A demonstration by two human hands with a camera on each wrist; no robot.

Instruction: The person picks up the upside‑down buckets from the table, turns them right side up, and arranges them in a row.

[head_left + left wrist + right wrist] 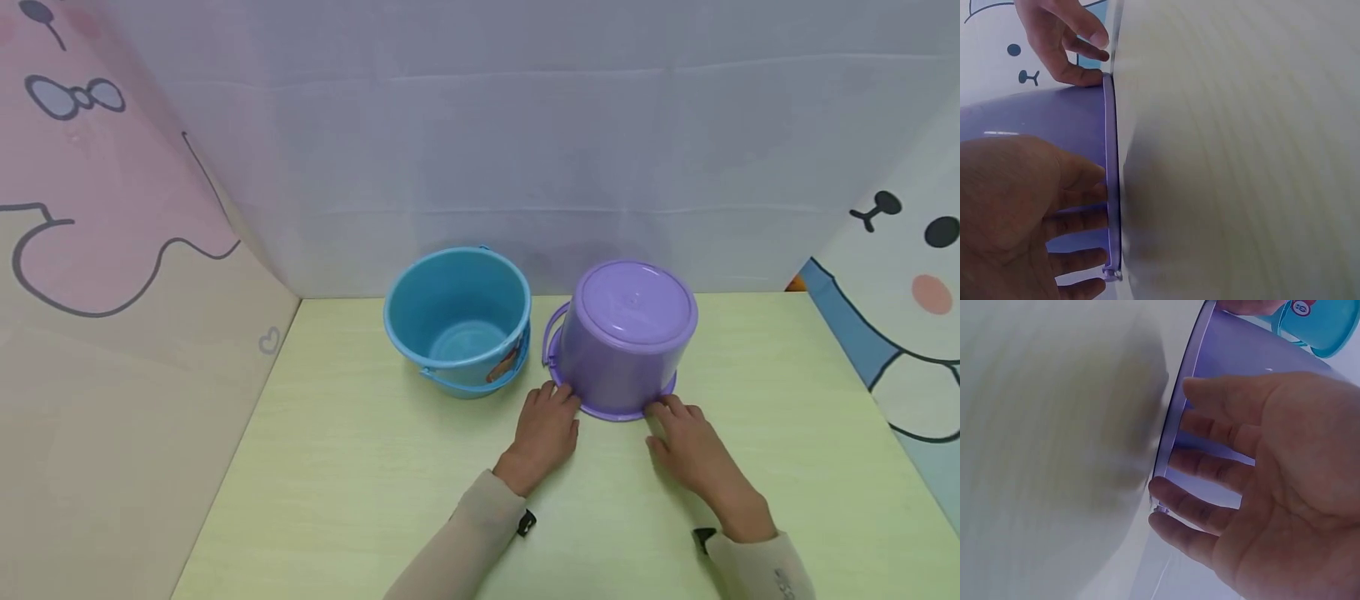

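A purple bucket (628, 350) stands upside down on the table, its base facing up and its wide rim (1112, 181) against the tabletop. On its left side hangs a purple handle (552, 335). At the near left of the rim, my left hand (546, 429) touches the bucket with loosely extended, spread fingers. My right hand (686, 442) is at the near right, fingertips right at the rim; the right wrist view shows its fingers (1194, 503) spread and slightly bent. Left of the purple bucket, a light blue bucket (459, 321) sits upright with its opening up.
The pale yellow-green table (337, 467) ends at a white cloth backdrop (480, 150) just behind both buckets. Panels with cartoon drawings flank it, a left panel (112, 400) and a right panel (892, 333). The blue bucket's handle (480, 387) hangs toward the front.
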